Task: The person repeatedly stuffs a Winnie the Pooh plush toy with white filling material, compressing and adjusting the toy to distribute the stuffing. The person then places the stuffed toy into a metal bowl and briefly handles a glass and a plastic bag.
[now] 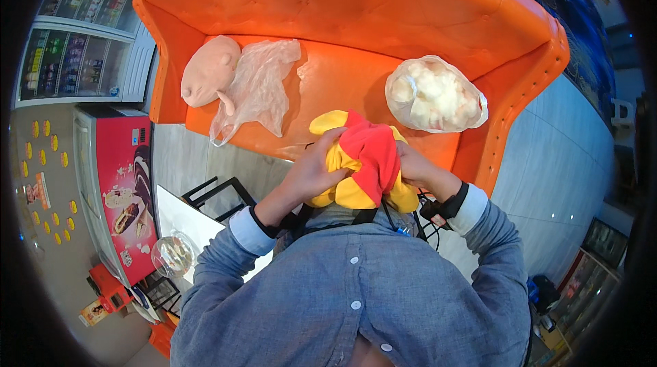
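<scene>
A limp red and yellow plush toy skin (373,154) is held up in front of my body, just short of the orange sofa seat. Its left side is gripped by my left hand (314,169), thumb on the yellow fabric. My right hand (417,164) holds the right edge, its fingertips partly hidden by the cloth. On the sofa's right part sits a clear plastic bag (436,94) full of white fluffy stuffing. A pink plush toy (210,71) lies at the sofa's left end, beside a crumpled, flat plastic bag (264,87).
The tufted orange sofa (359,2) curves across the far side. At the left, a white table (177,208) holds a glass bowl (173,257), near a black metal stool frame (226,195) and a red chest freezer (126,192). Black cables (430,223) hang by my right wrist.
</scene>
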Motion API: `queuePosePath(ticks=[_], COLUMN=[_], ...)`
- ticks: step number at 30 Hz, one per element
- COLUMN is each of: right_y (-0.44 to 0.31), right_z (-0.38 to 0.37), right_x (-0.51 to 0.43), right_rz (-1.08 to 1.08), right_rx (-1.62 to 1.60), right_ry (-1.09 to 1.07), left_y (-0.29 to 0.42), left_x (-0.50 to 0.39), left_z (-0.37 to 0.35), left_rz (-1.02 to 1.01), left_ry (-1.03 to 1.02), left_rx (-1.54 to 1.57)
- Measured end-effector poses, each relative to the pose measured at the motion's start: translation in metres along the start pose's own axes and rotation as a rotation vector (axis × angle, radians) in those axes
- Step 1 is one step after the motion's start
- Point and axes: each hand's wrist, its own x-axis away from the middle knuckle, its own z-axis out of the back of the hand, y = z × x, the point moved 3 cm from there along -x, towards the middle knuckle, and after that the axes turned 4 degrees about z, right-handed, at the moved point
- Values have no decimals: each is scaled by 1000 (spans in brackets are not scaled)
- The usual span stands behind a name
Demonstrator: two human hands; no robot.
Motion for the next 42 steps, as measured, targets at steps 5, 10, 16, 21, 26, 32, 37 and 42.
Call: queuePosePath(ticks=[5,10,16,21,26,32,37,42], right_y=[4,-2,-1,4,15,22,15,30], right_z=[6,5,-4,-6,-18,-15,-11,-21], right_x=[3,-2,0,0,-8,-15,-7,-9], right_rz=[-152,103,208,179,214,52,178,244], right_rx=[-172,288,711,753,756,944,649,783], right_ry=[-9,25,-204,-281,-412,-439,-336,-217], left_y=[1,1,-1,-3,-18,-34,-42,-39], left_x=[6,9,14,19,21,27,29,25], left_z=[-3,-6,-11,-13,-15,-18,-13,-10], left_rz=[-34,-151,-106,-76,8,21,141,118], left_ry=[27,52,55,69,42,12,-57,-93], left_rx=[-158,-250,-299,-209,-28,356,759,748])
